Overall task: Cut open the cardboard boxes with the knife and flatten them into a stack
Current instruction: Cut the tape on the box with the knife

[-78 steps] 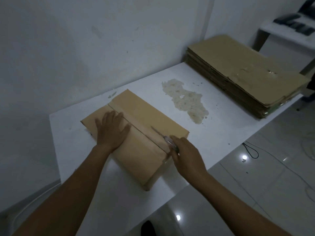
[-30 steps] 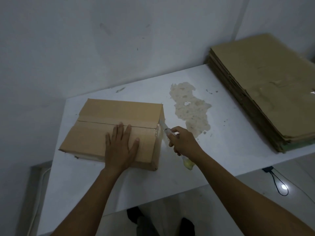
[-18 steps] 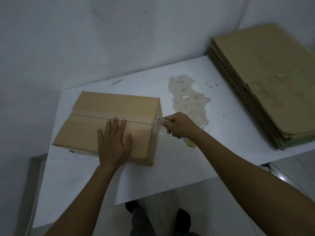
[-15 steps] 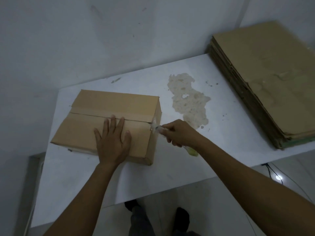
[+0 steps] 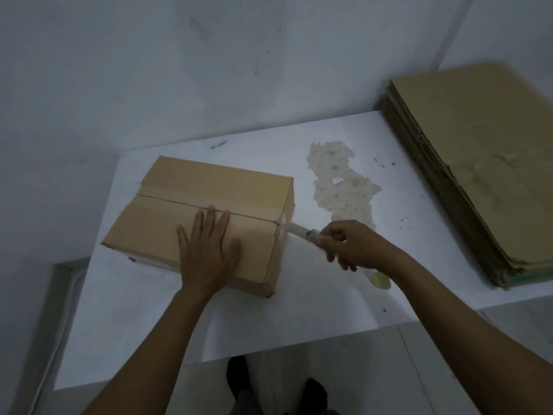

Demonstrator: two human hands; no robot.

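The cardboard box [image 5: 215,184] lies closed on the white table [image 5: 143,324], under the left hand [image 5: 209,256] and just to the left of the right hand [image 5: 356,247]. The left hand rests flat on the near top flap with straight, spread fingers, the fingertips reaching the taped centre seam [image 5: 167,199]. The right hand is curled round the handle of the knife [image 5: 296,229]; the pale blade points from this hand toward the end face of the box and touches it where the clear tape folds down over the edge. A yellowish end of the handle shows behind the wrist.

I judge the box to be light, so it may slide on the smooth table when the blade pushes; the flat palm on top is a good hold. The panels look stiff, but a flap can sink near the seam under pressure. The tape is glossy and perhaps slippery for the blade. It is safer to keep the holding hand beside the seam and well away from the knife line.

The box is shut, so what is inside cannot be seen.

Beyond the right hand there is a rough beige patch [image 5: 341,184] on the table. Farther to the right of it, well apart from the box, stands a stack of flattened cardboard [image 5: 478,163].
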